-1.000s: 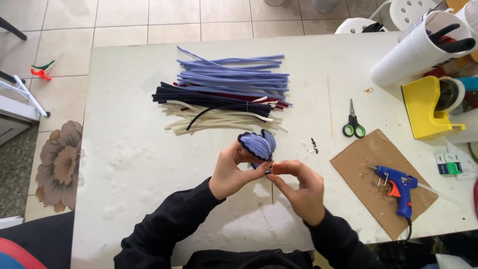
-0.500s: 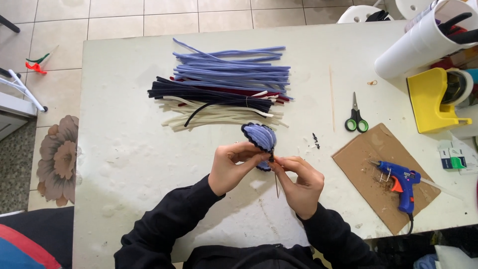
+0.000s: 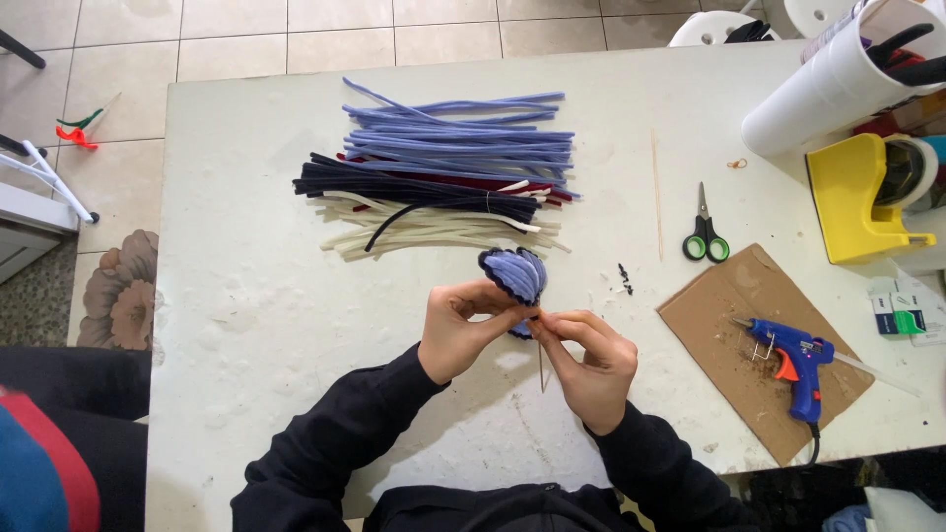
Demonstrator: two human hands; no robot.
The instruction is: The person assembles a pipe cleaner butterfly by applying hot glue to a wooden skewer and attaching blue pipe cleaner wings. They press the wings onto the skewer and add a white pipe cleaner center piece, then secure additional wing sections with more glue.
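A small green-and-white box (image 3: pixel 899 312) lies flat at the worktop's (image 3: pixel 236 296) right edge, below a yellow tape dispenser (image 3: pixel 859 205) and a white roll (image 3: pixel 833 89). At the near centre, a blue pipe-cleaner flower (image 3: pixel 516 274), edged in dark navy, sits atop a thin wooden stick (image 3: pixel 540 366) that points down toward the person, its long axis nearly upright in view. The left hand (image 3: pixel 463 329) pinches the base of the flower, fingers closed on it; the right hand (image 3: pixel 589 363) grips the stick just beneath, fingers together around it. Behind lie bundled pipe cleaners (image 3: pixel 443 172); to the right, scissors (image 3: pixel 706 236) and a blue glue gun (image 3: pixel 796 360) on cardboard (image 3: pixel 724 300).
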